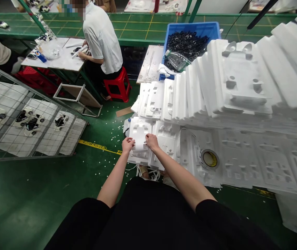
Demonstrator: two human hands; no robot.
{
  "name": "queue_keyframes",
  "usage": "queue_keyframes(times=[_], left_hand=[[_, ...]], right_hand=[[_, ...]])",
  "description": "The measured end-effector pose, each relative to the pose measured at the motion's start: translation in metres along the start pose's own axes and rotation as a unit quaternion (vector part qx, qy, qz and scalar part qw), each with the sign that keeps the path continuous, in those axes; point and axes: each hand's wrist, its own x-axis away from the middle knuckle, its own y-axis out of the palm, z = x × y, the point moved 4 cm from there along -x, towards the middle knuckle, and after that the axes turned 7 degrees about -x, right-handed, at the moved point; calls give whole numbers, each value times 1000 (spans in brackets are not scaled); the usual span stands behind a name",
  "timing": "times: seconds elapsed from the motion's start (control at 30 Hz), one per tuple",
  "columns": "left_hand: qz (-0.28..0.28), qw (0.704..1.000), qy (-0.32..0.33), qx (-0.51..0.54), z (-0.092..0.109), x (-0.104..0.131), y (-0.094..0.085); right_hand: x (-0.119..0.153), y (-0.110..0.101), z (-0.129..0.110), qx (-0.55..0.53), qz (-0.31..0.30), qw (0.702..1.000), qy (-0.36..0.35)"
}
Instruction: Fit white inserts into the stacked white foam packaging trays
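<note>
I am pinching a small white sheet (139,143) between both hands. My left hand (127,144) is gripping its left edge with the fingers narrowed to a pinch; my right hand (152,141) is gripping the right edge the same way. The sheet is lying flat over the moulded foam tray (138,130) directly in front of me, which is topping a low stack of like trays.

Just to the right, a second foam tray (167,139) is lying flat, touching the first. Further right, a roll of tape (210,159) with a yellow core is resting on the foam surface. Behind these, a row of foam trays (184,95) is standing on edge, leaning together, and a taller foam stack (242,80) is rising at the right; its far side is running out of the frame.

Behind the foam, a blue crate (192,27) is holding a heap of small black parts (187,43); I cannot make out what they are. A clear plastic shell (176,60) is lying at the crate's front edge, which the foam is partly hiding.

At the left, a wire rack (33,118) is carrying foam trays holding toy cars (31,122), blurred behind the mesh. A co-worker (101,38) is sitting on a red stool (118,86) at a white table (59,57); the items there are too small to identify.
</note>
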Motion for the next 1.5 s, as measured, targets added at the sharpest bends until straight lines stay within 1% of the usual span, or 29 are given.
queue_keyframes(times=[0.37, 0.57, 0.93, 1.17, 1.27, 1.37, 1.43, 1.5], left_hand=[[5, 1000, -2, -25, -2, -3, 0], [10, 999, 5, -43, -2, -3, 0], [26, 995, 23, -89, -6, -8, 1], [35, 990, 38, -131, -6, -9, 2], [41, 985, 53, -160, -3, -7, 2], [55, 975, 81, -202, 4, -2, -1], [66, 965, 103, -233, 11, 2, -3], [74, 954, 128, -259, 18, 7, -4]], right_hand=[[-1, 0, -3, 49, 15, 998, -20], [-2, 3, -1, 65, 16, 997, -28], [-5, 7, 0, 99, 10, 994, -34], [-1, 9, -3, 130, 4, 991, -35], [1, 9, -5, 145, 4, 989, -35], [2, 8, -9, 157, 6, 987, -40], [4, 7, -13, 163, 7, 985, -55], [6, 8, -18, 164, 0, 983, -85]])
